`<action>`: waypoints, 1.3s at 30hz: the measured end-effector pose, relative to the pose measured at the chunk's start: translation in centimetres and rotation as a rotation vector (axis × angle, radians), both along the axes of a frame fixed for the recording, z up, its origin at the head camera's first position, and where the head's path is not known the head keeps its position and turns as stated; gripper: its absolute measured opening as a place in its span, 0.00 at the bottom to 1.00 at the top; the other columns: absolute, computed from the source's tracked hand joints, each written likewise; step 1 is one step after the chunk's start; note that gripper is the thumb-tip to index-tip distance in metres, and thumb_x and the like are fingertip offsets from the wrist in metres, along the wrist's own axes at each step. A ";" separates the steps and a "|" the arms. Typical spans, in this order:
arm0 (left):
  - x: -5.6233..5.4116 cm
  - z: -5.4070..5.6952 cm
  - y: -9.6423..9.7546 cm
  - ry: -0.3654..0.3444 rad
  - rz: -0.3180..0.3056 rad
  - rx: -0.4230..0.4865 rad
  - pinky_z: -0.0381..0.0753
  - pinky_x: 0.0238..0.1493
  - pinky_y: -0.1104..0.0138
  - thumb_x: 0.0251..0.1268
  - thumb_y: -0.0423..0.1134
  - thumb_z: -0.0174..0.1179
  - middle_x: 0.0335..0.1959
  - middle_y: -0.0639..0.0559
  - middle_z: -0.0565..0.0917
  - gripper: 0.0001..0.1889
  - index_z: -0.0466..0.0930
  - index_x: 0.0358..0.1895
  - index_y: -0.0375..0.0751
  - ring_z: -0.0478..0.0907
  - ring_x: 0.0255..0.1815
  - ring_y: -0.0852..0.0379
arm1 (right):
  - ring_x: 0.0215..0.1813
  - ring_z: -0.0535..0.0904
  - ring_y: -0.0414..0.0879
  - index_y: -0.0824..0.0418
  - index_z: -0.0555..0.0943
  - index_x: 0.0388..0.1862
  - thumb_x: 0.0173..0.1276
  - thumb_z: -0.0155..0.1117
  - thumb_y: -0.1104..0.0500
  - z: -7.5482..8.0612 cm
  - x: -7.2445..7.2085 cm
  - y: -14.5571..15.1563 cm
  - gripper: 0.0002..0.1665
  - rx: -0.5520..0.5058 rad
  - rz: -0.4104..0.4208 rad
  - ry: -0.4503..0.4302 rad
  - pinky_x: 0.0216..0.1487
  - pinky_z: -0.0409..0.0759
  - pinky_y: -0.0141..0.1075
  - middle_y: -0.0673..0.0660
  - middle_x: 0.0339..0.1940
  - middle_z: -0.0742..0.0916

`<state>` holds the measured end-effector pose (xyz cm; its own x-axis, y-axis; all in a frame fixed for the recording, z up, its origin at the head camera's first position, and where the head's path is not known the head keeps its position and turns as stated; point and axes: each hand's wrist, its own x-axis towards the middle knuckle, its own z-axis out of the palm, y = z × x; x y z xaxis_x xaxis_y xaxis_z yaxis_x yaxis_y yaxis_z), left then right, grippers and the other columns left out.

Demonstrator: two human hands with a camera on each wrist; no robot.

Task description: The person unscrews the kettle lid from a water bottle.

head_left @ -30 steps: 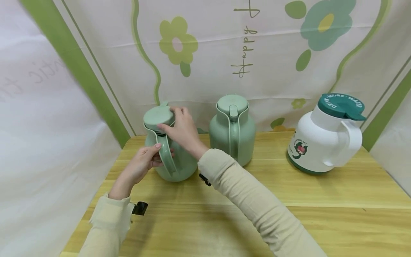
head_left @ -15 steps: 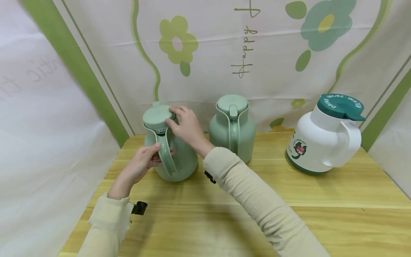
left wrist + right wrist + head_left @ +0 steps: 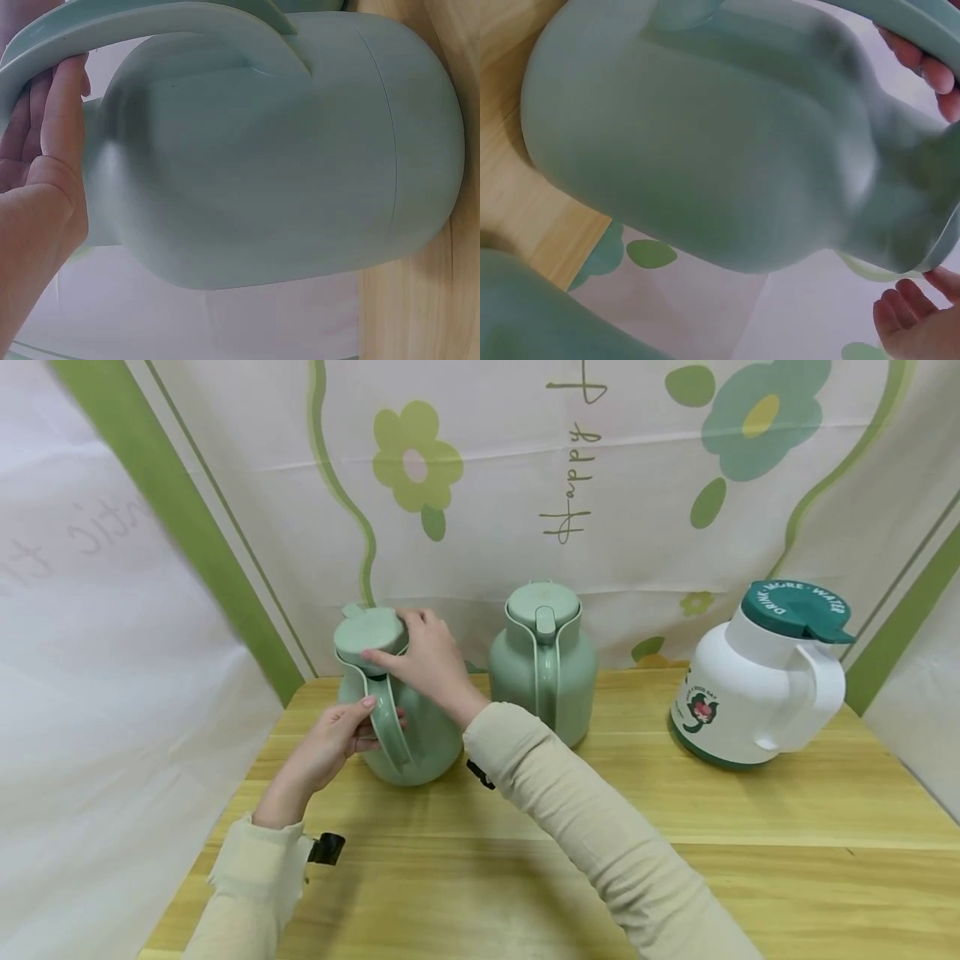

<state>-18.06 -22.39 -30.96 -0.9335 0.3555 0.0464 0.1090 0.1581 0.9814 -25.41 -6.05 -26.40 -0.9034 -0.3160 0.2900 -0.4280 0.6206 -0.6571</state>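
Observation:
A pale green thermos jug [image 3: 427, 739] stands on the wooden table at the left. My left hand [image 3: 333, 743] grips its handle [image 3: 388, 722], thumb on the near side and fingers behind. In the left wrist view those fingers [image 3: 60, 112] pass under the handle. My right hand [image 3: 429, 664] holds the round lid [image 3: 369, 631] by its rim, thumb at the front and fingers at the far right side. The lid's small tab [image 3: 352, 609] points to the back left. The right wrist view shows the jug's body [image 3: 705, 142] and part of the right hand [image 3: 922, 322] at its neck.
A second green jug [image 3: 573, 677] stands upright just right of the held one, close to my right forearm. Farther right is a white jug [image 3: 738, 693] with a dark green lid. A printed curtain [image 3: 495, 460] hangs behind the wooden table [image 3: 562, 877].
The lid has turned counterclockwise, its tab swinging from back right to back left. My right hand slid right along the rim, then came back left. The left hand has kept its grip.

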 end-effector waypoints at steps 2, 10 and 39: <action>0.0 0.0 0.0 0.003 -0.007 0.006 0.82 0.46 0.73 0.78 0.50 0.40 0.41 0.68 0.85 0.19 0.80 0.50 0.46 0.82 0.46 0.69 | 0.66 0.70 0.50 0.55 0.66 0.70 0.59 0.66 0.36 0.0 0.0 0.0 0.45 -0.022 -0.014 -0.001 0.63 0.73 0.43 0.56 0.67 0.74; -0.1 0.1 0.2 0.009 -0.011 0.007 0.82 0.45 0.74 0.78 0.49 0.40 0.41 0.68 0.85 0.19 0.82 0.48 0.47 0.82 0.45 0.69 | 0.64 0.73 0.50 0.59 0.72 0.65 0.60 0.68 0.43 -0.3 -0.5 0.7 0.38 -0.113 0.001 0.035 0.64 0.73 0.41 0.57 0.61 0.79; 0.0 0.1 0.1 0.003 -0.006 0.001 0.82 0.46 0.74 0.78 0.50 0.39 0.41 0.68 0.85 0.24 0.77 0.55 0.34 0.82 0.45 0.69 | 0.69 0.69 0.51 0.60 0.63 0.72 0.66 0.60 0.39 0.2 -0.4 0.9 0.43 -0.009 0.103 -0.038 0.69 0.70 0.43 0.58 0.68 0.74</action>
